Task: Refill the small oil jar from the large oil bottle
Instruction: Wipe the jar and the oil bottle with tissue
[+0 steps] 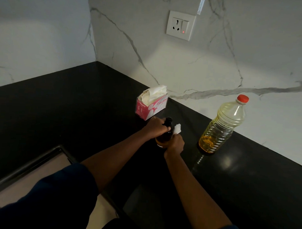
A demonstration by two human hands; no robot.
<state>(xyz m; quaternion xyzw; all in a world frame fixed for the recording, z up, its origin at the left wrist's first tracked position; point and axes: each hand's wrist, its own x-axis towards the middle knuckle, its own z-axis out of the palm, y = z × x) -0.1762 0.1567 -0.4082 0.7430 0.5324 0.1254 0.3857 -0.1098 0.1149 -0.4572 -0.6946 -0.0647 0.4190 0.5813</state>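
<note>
Glossy black stone desk [78, 111] against a white marble wall [182, 67] veined in grey.
The veins run in thin, branching, dark grey lines across the pale slabs. A white plastic socket plate [181, 25] shows one small red light. The pink-and-white cardboard tissue box [151, 106] carries pale lettering and a white curved figure, with white sheets on top. The tall clear ribbed plastic oil bottle [221, 127] holds pale yellow oil that turns deeper golden-amber at the base, under a red screw cap [243, 98]. The small dark amber glass oil jar [163, 140] has a black neck and tiny white lettering. Beside it sits a crumpled white tissue [177, 128]. The dark navy fabric sleeve [58, 196] is plain.
</note>
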